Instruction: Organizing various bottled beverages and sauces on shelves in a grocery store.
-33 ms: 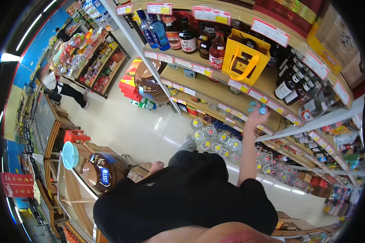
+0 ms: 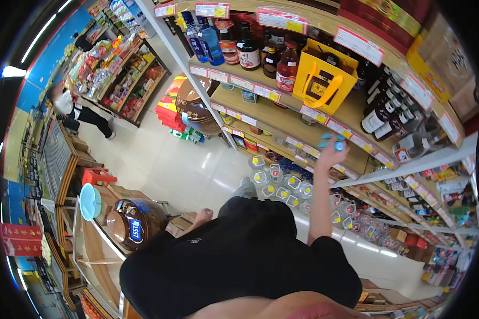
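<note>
My right hand [image 2: 332,151] reaches out to the front edge of the middle wooden shelf [image 2: 282,119]. Its fingers are closed around a small light-blue item [image 2: 339,145] whose kind is too small to make out. My left hand [image 2: 203,216] hangs low beside my black shirt, above cardboard boxes [image 2: 181,223]. The fingers there look curled, with nothing visible in them. On the shelf above my right hand stand a yellow gift bag [image 2: 324,80], a red-labelled bottle [image 2: 287,66] and blue bottles [image 2: 212,45].
Several clear jugs [image 2: 274,171] with yellow or red caps stand on the floor under the shelves. Brown wine jars [image 2: 196,103] [image 2: 123,223] stand ahead and at my left. A light-blue basin [image 2: 90,202] sits near the left jar. Another person [image 2: 72,106] stands at the far left.
My right hand has shifted slightly left along the shelf edge, still with the light-blue item. My left hand has moved a little to the left.
</note>
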The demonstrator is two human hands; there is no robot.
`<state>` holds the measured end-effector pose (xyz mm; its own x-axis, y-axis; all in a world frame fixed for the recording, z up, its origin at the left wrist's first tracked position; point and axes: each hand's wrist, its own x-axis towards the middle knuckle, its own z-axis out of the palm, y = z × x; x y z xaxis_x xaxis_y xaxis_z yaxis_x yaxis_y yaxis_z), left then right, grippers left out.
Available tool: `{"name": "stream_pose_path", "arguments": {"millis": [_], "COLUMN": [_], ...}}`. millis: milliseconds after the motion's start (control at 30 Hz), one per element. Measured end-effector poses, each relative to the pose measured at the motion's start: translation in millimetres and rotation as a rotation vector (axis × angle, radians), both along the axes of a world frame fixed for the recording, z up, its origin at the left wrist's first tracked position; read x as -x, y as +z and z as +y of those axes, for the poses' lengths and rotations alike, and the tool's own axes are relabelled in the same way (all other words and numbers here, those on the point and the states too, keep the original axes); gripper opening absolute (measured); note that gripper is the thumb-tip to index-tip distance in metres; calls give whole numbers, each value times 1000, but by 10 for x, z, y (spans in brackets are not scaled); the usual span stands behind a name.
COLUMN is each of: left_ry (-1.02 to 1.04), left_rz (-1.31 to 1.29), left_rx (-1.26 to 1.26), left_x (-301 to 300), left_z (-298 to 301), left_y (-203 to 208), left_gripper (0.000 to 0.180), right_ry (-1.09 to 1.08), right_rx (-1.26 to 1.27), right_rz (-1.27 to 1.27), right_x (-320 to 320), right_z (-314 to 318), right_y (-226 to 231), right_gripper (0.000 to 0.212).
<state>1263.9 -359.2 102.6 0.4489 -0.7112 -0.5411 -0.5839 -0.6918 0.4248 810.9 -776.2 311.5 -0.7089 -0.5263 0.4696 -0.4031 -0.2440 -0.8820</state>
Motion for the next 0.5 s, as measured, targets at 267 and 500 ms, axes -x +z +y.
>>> {"name": "stream_pose_path", "arguments": {"millis": [267,500], "left_ry": [161,378], "left_rz": [199,243], "left_rx": [452,914], "left_x": [-1098,-2406], "left_z": [-1732,-4290], "left_y": [-211,874], "left_gripper": [42,39], "right_ry": [532,522], "right_rx": [-160,-224], "right_rz": [-351,-103], "right_x": [-2236,-3768], "right_z": [99,-683], "right_y": [283,176], "right_gripper": [21,25]}}
